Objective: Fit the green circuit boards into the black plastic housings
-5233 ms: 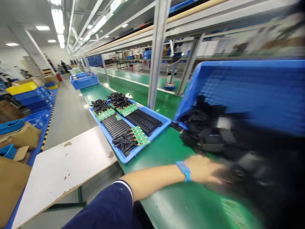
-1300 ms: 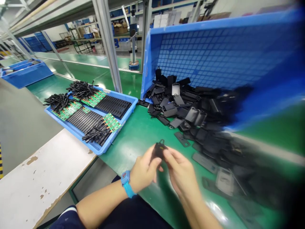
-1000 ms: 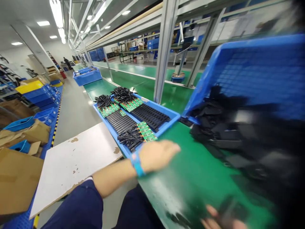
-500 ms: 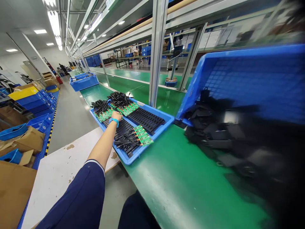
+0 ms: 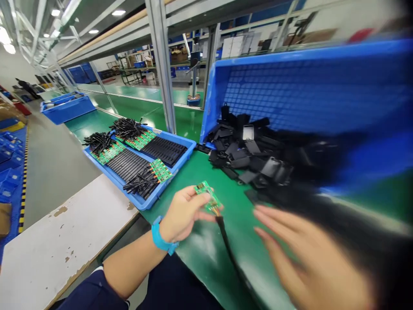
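The one view comes from a head-worn camera that looks forward and down over the desk (image 5: 234, 193), with the left hand (image 5: 180, 213) close below it and the right hand (image 5: 308, 254) closer still, large at the lower right. It takes in a wide sweep, with the tray (image 5: 183, 160) left of centre, the crate (image 5: 274, 92) filling the right side, and ceiling lights (image 5: 118, 13) far off at the upper left.

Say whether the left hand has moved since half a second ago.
Yes: from over the blue tray, the left hand has come nearer, out beyond that tray's near edge, now holding a green circuit board.
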### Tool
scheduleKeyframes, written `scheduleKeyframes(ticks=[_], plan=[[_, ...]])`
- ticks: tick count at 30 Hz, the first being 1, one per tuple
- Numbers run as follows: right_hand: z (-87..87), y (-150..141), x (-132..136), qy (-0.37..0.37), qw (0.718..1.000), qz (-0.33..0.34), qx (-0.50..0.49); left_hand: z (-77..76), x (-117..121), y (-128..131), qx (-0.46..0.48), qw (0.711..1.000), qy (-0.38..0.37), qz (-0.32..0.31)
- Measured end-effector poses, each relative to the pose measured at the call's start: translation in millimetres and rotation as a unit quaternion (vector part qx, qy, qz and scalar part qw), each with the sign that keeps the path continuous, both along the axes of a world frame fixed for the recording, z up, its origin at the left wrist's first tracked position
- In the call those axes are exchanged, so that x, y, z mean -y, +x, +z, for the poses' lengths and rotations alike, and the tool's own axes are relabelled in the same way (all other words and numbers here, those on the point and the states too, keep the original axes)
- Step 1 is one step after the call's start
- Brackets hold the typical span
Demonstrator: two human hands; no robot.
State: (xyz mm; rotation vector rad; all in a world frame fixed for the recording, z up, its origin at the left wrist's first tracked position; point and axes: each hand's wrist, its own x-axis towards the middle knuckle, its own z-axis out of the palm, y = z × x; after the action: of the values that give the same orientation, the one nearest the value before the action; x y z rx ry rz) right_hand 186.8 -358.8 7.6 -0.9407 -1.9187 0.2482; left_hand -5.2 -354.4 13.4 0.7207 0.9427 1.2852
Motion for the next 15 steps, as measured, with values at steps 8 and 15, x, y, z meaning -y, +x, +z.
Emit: scheduleKeyframes(ticks=[8,15], plan=[[-1.0,-25.3,2.0,0.009,0.997,-0.072,0.013,-17.3,19.7,45.2,-0.199,0.976,0.05,-0.074],[-12.5,-25.3,12.6,-0.002,0.992,-0.121,0.013,-23.7,19.9,50.9,-0.376,0.914,0.15,-0.037]])
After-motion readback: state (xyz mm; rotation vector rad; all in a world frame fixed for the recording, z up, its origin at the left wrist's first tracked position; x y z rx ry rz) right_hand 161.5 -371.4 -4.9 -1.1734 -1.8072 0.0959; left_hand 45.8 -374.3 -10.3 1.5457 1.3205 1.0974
